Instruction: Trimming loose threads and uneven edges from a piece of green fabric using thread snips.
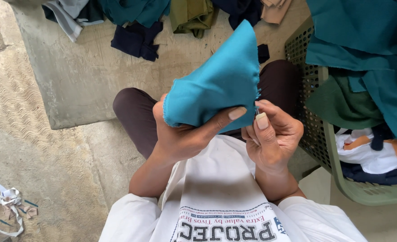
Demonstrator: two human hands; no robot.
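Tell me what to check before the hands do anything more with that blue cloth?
1. Left hand grips the teal cloth piece: ok.
2. Right hand pinches at the cloth's frayed edge: ok.
3. Small tool in the right fingers: cannot tell what it is.
4. Cloth held up above the lap: ok.
5. Green basket of fabric at the right side: ok.
6. Scraps on the floor lie apart from the hands: ok.

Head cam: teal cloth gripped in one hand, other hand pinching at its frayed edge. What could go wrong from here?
1. The right hand pinches something small and thin at the frayed edge of the teal cloth; it may prick the left hand close beside it.
2. Cloth piled over the rim of the green basket could slide out.
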